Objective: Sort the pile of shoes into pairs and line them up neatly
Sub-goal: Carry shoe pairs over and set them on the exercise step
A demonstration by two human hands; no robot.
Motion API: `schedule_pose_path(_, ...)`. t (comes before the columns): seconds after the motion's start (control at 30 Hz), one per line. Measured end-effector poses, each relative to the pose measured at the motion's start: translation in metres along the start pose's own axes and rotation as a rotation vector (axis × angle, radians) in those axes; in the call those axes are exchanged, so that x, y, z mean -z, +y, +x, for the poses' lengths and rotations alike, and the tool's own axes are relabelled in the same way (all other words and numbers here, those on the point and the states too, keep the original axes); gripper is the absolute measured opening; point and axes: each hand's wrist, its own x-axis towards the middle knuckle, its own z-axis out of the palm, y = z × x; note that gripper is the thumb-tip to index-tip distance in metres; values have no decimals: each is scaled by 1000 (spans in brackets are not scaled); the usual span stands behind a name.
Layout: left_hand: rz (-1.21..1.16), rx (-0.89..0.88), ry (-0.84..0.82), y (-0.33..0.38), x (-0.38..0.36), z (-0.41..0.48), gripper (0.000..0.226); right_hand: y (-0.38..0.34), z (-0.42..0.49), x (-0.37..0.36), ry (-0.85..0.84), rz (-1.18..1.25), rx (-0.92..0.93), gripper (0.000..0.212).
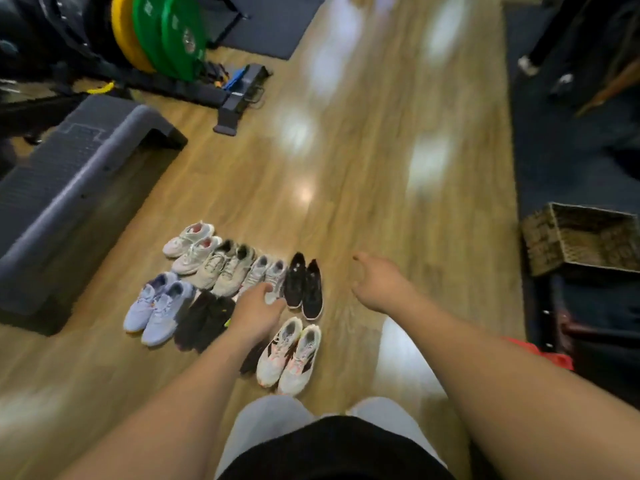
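Grey step platform, green weight plates, wicker basket, wood floor

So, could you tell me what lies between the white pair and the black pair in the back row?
Head view: a beige pair beside the white pair, then a light grey pair next to the black pair.

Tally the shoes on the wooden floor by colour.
White-and-pink mesh sneakers: 2
Beige sneakers: 2
Light grey sneakers: 2
Black white-soled sneakers: 2
Lavender sneakers: 2
Plain black sneakers: 2
White black-striped sneakers: 2
Total: 14; left arm hides a further dark shape.
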Motion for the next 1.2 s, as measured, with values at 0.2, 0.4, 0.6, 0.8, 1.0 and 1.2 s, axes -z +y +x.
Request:
schedule_pose_path(0.2,-72,-42,23,38,8,65,42,-4,57,34,5,-140,52,62)
schedule_pose_path(0.4,-218,172,168,24,26,124,46,-68,171,40,-179,-347,322,64)
schedule_pose_path(0.6,-484,593,439,11,8,144,43,-119,285,34,-402,-659,674,57)
schedule_pose_path(0.8,-770,935,687,60,-46,113,43,-157,331,30,-512,-976,968,55)
schedule_pose_path(1.0,-956,1186,942,103,-102,89,38,-161,295,-1,-657,-1070,1217,47)
schedule_pose_path(1.2,-1103,1257,1101,153,-158,107,35,-129,253,5,-723,-1069,1557,37)
